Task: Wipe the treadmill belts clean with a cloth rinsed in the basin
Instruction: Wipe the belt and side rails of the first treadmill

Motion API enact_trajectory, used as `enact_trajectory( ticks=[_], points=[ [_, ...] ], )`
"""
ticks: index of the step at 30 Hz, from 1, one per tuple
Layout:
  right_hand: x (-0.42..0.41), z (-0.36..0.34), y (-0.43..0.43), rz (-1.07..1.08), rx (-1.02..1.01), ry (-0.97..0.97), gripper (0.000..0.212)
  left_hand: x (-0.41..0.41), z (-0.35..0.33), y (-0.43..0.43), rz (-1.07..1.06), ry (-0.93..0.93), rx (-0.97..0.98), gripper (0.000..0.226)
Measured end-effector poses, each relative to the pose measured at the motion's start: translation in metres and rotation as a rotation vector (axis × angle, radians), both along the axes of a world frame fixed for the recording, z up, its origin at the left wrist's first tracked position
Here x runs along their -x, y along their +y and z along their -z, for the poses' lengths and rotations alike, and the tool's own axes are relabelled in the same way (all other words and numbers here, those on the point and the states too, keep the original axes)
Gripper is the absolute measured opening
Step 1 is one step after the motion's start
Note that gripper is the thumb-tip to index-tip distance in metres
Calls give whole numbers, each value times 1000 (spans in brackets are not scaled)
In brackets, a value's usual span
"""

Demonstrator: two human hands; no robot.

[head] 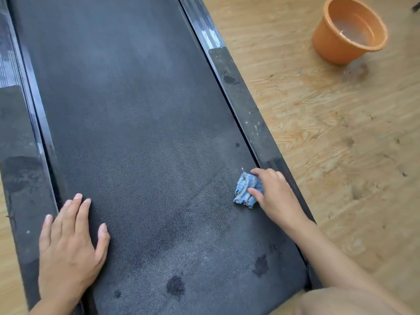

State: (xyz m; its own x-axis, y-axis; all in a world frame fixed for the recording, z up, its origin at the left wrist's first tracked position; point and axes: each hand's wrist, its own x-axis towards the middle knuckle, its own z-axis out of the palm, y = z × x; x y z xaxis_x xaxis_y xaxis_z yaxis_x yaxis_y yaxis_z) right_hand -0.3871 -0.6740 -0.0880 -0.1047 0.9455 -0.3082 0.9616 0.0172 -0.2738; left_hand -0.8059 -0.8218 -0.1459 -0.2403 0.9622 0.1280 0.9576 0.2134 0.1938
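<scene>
**Inspector:** Risks at this point?

**Assessor:** The cloth point(246, 192) is bunched small at the right edge of the belt point(141, 123), just beside the side rail point(241, 105). In my judgement so little of it meets the surface that strokes may leave streaks. It could also snag in the gap between belt and rail. The left hand point(68, 242) presses flat near the belt's left edge, fingers straight, grip apart and holding nothing. If the belt rolls under that weight, balance goes. Damp patches point(175, 286) at the near end add a slip risk.

**Inspector:** Right hand?

**Assessor:** The right hand point(272, 196) has its grip clamped on the cloth, pinching the wad against the belt.

**Inspector:** Basin?

**Assessor:** The basin point(350, 30) stands on the floor point(318, 133), well apart to the right, with water inside. A dripping cloth carried across would likely wet the boards.

**Inspector:** Materials?

**Assessor:**
- Belt: black, finely grained, dusty grey in places.
- Cloth: blue-striped, soft, crumpled.
- Basin: orange plastic, round, tapered.
- Floor: wood-grain, scuffed.
</scene>
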Motion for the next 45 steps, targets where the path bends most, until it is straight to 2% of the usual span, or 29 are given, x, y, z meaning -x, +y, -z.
enact_trajectory(
  ticks=[3,5,7,9,11,13,16,17,22,29,32,35,38,41,43,45],
  points=[
    [-1,-8,7,23,52,80,18,1,0,0,6,-1,-5,68],
    [2,-13,14,122,121,265,17,0,0,0,7,-3,-14,67],
    [4,-13,22,203,101,391,23,0,1,0,8,3,-17,67],
    [1,-8,26,170,-54,271,32,2,3,0,6,6,-19,67],
    [0,-6,21,11,-265,95,38,3,4,0,18,10,-26,66],
    [6,0,11,-164,-351,52,46,3,4,1,19,13,-31,66],
    [17,24,-15,-301,-80,-28,83,2,3,2,17,13,-17,66],
    [18,34,-28,-331,-23,-70,89,3,3,2,18,15,-16,66],
    [17,34,-53,-385,81,-146,102,4,5,1,12,26,-33,66],
    [83,40,108,-397,7,-97,120,4,5,0,13,27,-5,67],
    [87,42,131,-401,-12,-91,120,5,7,1,27,43,-2,66],
    [51,33,79,-432,11,-65,117,5,5,1,31,29,1,66],
    [-7,22,-20,-481,100,-58,118,6,5,0,35,20,-3,67],
    [-47,24,-101,-585,193,-283,120,5,5,1,25,20,-2,66],
    [-45,26,-102,-580,250,-307,120,3,3,1,5,11,2,66],
    [-21,26,-68,-541,191,-186,122,2,2,0,3,2,15,67]
  ],
)
